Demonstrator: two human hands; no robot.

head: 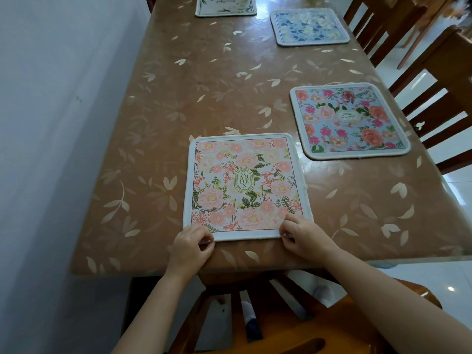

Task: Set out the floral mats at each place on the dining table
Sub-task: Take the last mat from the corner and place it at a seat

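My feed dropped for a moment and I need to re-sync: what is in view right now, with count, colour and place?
pink GARDEN mat: one, pink flowers and green leaves on white, flat at the table's near end
rose mat: one, pink and orange roses on pale blue, right side
blue mat: one, blue and cream flowers, right side, farther along
far mat: one, white with green leaves, far end, cut off by the frame
table: one, brown cover with pale leaf print, beside the wall
wall: white, left
chairs: at least three, brown wood, near end and right side
left hand: pinches the pink GARDEN mat's near-left corner
right hand: pinches its near-right corner
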